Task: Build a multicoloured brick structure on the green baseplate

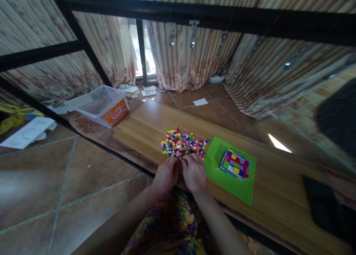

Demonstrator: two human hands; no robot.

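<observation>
My left hand (167, 173) and my right hand (194, 170) are close together at the near edge of the wooden board, fingers curled and pinched. Whatever sits between the fingertips is too small or hidden to make out. Just beyond them lies a loose pile of small colourful building bricks (179, 141). To the right of my right hand rests a green studded baseplate (219, 177). On it stands a low block (236, 164) built of red, blue, yellow, purple and green bricks.
A clear plastic box (97, 108) with an orange label stands at the board's far left end. A dark flat object (319, 199) lies at the right. Black metal bars (194, 13) cross the view. Papers (200, 102) and white packaging (30, 131) are on the tiled floor.
</observation>
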